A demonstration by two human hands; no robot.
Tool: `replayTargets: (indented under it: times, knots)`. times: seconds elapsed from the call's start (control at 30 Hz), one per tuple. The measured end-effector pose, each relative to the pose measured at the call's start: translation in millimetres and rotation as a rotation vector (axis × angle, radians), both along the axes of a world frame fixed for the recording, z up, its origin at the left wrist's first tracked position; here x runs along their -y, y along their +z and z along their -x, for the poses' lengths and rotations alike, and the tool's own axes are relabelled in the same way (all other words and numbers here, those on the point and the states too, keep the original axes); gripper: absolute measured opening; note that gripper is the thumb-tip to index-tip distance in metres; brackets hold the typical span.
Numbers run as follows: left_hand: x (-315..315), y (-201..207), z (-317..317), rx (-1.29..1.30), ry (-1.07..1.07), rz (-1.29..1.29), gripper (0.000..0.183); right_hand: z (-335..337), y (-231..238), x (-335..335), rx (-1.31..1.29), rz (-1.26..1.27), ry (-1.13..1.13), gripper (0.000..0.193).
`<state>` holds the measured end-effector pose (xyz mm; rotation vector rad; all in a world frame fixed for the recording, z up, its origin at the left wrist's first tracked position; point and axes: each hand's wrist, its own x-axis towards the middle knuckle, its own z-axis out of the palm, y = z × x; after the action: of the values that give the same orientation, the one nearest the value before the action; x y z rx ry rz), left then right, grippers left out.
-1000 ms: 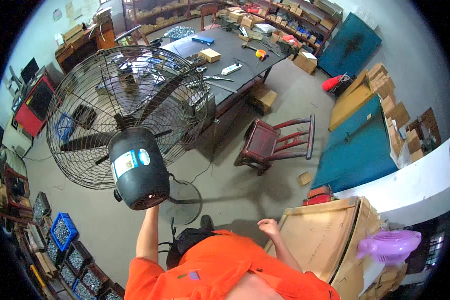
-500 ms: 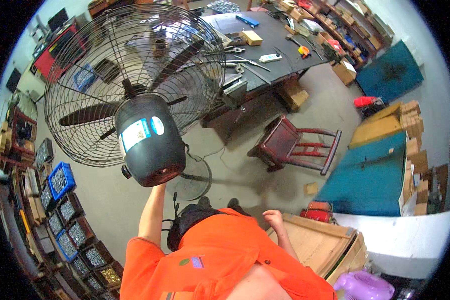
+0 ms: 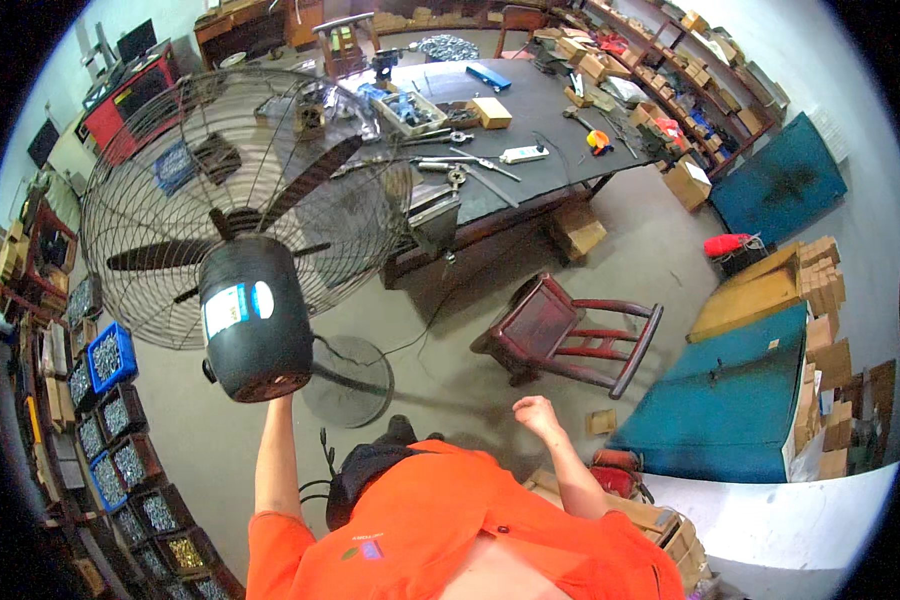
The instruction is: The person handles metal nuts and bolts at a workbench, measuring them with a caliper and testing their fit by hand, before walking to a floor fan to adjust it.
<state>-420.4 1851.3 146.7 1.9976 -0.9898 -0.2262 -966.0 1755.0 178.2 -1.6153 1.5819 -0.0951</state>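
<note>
The fan (image 3: 257, 340) covered the left hand, its grip indiscernible; right of the fan, the loosely fisted right hand (image 3: 537, 413) looked empty.

Blocked ahead of left forearm (image 3: 276, 460) by caged fan (image 3: 238, 222). Passable ahead-left of right hand (image 3: 537, 414), over floor (image 3: 438, 378) between fan base (image 3: 338, 408) and wooden chair (image 3: 540, 318); obstructed beyond by workbench (image 3: 555, 112). Limited on right by teal panel (image 3: 715, 395), lower down by wooden crate (image 3: 655, 520).
</note>
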Motion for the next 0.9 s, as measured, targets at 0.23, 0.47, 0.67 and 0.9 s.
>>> replayTargets:
  times: [0.23,0.47,0.67,0.9]
  knots:
    - [-3.8,10.1,12.5,-0.007,0.054,-0.077,0.031,-15.1,4.9,88.8,-0.028,0.155,-0.046,0.028]
    - [-10.9,21.4,15.6,-0.028,0.122,-0.183,0.031,-36.6,-7.2,211.9,-0.212,0.278,0.101,0.022]
    - [-3.6,34.1,15.3,-0.078,0.21,-0.305,0.031,-62.6,-43.6,369.1,-0.325,0.27,0.124,0.029]
    - [10.0,34.7,44.8,-0.188,0.54,-0.335,0.031,-115.1,-60.1,592.9,-0.402,0.196,-0.003,0.075]
